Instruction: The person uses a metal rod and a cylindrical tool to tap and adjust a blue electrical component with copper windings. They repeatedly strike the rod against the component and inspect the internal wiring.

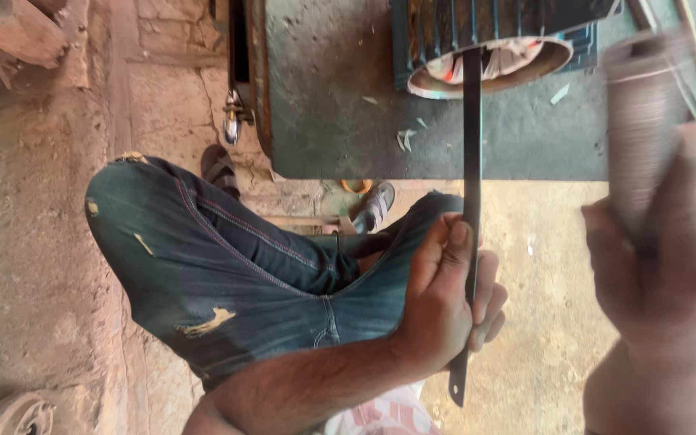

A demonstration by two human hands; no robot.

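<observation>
Hands worked at an electric motor [489, 48] on the counter [340, 113]: left hand [445, 294] closed around a flat metal bar [471, 217] reaching into it, right hand [658, 258] gripping a blurred cylinder [646, 121] beside it.

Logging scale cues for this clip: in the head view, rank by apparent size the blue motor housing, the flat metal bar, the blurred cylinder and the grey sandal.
1. Flat metal bar, longest, held in the left hand.
2. Blue motor housing, partly cropped, so unsure.
3. Blurred cylinder in the right hand; nearer the camera, so unsure against the housing.
4. Grey sandal, smallest.
</observation>
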